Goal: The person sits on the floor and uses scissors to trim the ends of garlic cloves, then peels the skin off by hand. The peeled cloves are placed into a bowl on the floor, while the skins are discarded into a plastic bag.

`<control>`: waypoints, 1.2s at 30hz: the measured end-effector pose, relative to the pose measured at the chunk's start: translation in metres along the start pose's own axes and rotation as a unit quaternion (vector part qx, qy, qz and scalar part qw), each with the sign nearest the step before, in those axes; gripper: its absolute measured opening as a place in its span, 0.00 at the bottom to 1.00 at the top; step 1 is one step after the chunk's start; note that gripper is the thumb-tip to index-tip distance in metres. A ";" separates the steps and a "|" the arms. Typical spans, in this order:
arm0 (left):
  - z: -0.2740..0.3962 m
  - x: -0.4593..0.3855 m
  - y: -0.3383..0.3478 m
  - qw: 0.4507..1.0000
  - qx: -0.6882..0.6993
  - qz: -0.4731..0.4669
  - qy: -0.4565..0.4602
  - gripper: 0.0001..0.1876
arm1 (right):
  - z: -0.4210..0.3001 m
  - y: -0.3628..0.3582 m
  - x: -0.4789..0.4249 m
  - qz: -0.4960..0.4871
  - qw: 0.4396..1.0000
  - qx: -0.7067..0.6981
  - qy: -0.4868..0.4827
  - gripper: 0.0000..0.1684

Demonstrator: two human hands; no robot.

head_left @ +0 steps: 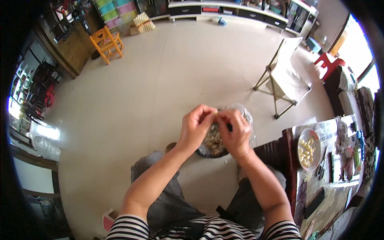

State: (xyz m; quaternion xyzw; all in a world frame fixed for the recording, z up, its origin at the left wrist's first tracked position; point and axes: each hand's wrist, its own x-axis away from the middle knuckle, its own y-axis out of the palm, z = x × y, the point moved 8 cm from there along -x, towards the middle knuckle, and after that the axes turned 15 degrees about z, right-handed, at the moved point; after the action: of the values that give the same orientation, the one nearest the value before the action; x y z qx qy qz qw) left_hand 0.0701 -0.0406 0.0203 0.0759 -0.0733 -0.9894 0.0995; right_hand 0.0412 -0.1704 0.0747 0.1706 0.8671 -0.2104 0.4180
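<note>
My left hand (pixel 195 127) and my right hand (pixel 235 129) meet in front of me, fingertips pinched together. Between them is a small pale-yellow piece (pixel 215 113), apparently a garlic clove, mostly covered by the fingers. Directly below the hands, between my knees, stands a bin lined with a clear plastic bag (pixel 249 115). Pale, papery scraps (pixel 212 142) that look like garlic skins fill it; the hands hide part of it. On the table to my right, a plate (pixel 317 147) carries several peeled garlic cloves (pixel 306 153).
Scissors (pixel 321 169) and a dark phone-like slab (pixel 315 203) lie on the table (pixel 300 192) at right. A white folding chair (pixel 285 72) stands ahead to the right. A small wooden chair (pixel 106 43) is far left on the tiled floor (pixel 120 99).
</note>
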 end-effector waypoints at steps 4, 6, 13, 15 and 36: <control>0.000 0.000 0.000 0.999 -0.048 -0.016 0.019 0.07 | -0.001 -0.003 -0.003 -0.006 1.000 -0.006 0.009 0.09; 0.001 0.002 0.002 0.999 -0.033 -0.039 0.002 0.10 | 0.004 -0.004 -0.003 -0.009 0.998 -0.011 0.059 0.09; 0.003 -0.003 0.008 0.995 0.062 -0.079 -0.024 0.10 | 0.016 -0.002 0.002 0.005 0.991 -0.051 0.121 0.07; -0.001 -0.004 0.009 0.991 0.082 -0.094 -0.046 0.09 | 0.014 -0.003 0.003 0.004 0.991 -0.055 0.124 0.07; 0.007 -0.003 0.012 0.990 0.084 -0.095 -0.069 0.07 | 0.016 -0.001 0.002 -0.022 0.986 -0.059 0.153 0.06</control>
State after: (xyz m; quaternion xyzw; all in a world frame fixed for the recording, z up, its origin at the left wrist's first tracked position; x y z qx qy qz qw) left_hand 0.0738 -0.0508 0.0295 0.0217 -0.1549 -0.9877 -0.0067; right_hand 0.0501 -0.1788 0.0644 0.1567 0.9353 -0.1396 0.2850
